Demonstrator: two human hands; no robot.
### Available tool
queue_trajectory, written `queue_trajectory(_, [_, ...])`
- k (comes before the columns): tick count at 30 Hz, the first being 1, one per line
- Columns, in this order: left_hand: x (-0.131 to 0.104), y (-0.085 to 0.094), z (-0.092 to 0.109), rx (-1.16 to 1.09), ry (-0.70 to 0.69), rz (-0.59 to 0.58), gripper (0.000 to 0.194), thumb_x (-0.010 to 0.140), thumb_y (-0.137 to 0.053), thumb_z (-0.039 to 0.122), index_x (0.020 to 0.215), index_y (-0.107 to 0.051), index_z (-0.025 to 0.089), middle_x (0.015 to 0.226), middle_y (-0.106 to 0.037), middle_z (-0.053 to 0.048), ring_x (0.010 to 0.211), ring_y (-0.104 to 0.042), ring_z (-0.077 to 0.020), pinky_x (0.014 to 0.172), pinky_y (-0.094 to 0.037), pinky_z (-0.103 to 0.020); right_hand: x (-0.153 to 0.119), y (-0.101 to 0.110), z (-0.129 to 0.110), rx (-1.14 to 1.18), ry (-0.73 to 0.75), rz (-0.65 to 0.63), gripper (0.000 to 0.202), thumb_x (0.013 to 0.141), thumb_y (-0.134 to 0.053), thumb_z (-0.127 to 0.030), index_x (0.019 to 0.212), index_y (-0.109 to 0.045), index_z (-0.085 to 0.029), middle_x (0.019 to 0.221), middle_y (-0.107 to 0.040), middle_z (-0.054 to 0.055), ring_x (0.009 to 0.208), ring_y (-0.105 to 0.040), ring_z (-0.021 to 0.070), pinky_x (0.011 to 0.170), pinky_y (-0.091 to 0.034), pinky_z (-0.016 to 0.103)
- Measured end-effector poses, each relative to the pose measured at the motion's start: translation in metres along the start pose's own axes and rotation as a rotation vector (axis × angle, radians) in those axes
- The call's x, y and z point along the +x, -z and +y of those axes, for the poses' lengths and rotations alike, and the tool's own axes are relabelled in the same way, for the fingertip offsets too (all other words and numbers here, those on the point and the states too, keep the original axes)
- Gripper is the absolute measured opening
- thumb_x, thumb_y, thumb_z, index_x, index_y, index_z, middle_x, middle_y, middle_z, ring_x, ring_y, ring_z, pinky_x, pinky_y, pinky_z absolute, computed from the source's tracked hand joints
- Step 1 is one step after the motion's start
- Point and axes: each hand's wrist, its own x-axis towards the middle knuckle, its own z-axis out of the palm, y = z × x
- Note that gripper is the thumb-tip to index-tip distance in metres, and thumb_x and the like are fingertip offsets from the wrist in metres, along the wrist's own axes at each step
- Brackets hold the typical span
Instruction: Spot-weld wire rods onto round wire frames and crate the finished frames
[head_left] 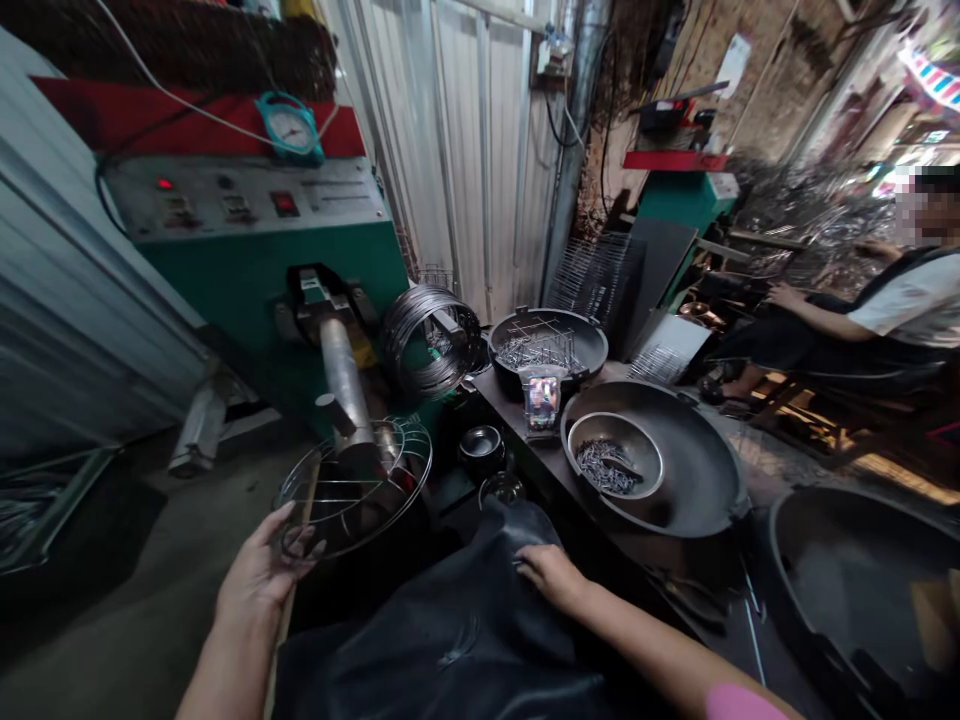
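My left hand (277,560) is at the near left edge of a round wire rack (356,545), with its fingers partly curled around the rim and a thin strip beside them. The rack lies under the metal arm (345,375) of a green machine (262,270). My right hand (551,575) rests over the dark apron (465,620) on my lap, fingers curled together; what they hold, if anything, is too small to name. To its right, a steel bowl (654,450) of small metal pieces sits inside a wide black pan (705,470).
A black pan with wire pieces (600,350) stands farther back, with a phone (541,402) before it. Wire coils (394,350) hang by the machine. Another large pan (780,530) is at the right. A seated person (911,300) works at the far right.
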Motion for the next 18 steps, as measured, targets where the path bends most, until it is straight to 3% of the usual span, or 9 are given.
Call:
queue_trajectory(3, [-0.001,0.0,0.008,0.007,0.103,-0.031,0.007,0.072,-0.056,0.016,0.067,-0.051,0.016,0.052,-0.051,0.001,0.042,-0.049,-0.0127,0.042,-0.042,-0.027,-0.002,0.004,0.005,0.151,-0.035,0.041,0.027,0.084,-0.044,-0.02,0.102,-0.064,-0.017,0.092,-0.068,0.008,0.08,-0.064,0.0183,0.073,-0.049,0.027])
queue_trajectory(9, [-0.004,-0.005,0.007,-0.015,0.131,-0.024,0.016,0.068,-0.06,0.013,0.059,-0.046,0.015,0.044,-0.046,0.003,0.032,-0.039,-0.0077,0.032,-0.026,-0.017,-0.004,0.004,0.01,0.38,-0.196,0.031,0.033,0.084,-0.037,-0.019,0.11,-0.058,-0.017,0.075,-0.063,0.002,0.045,-0.054,0.0087,0.051,-0.046,0.022])
queue_trajectory(15, [-0.003,-0.005,0.0,-0.113,0.123,-0.048,0.02,0.06,-0.062,0.016,0.058,-0.043,0.017,0.041,-0.04,0.006,0.031,-0.033,-0.0065,0.033,-0.031,-0.02,-0.003,0.007,-0.002,0.323,-0.153,0.058,0.023,0.08,-0.043,-0.019,0.088,-0.065,-0.016,0.064,-0.061,0.001,0.05,-0.055,0.0111,0.054,-0.045,0.023])
queue_trajectory(18, [0.0,-0.004,-0.003,-0.161,0.107,-0.056,0.024,0.056,-0.064,0.015,0.057,-0.04,0.018,0.04,-0.034,0.008,0.03,-0.027,-0.0041,0.033,-0.031,-0.019,0.001,0.009,-0.008,0.411,-0.243,0.117,0.025,0.081,-0.041,-0.021,0.094,-0.062,-0.016,0.056,-0.058,-0.001,0.042,-0.05,0.0106,0.046,-0.041,0.022])
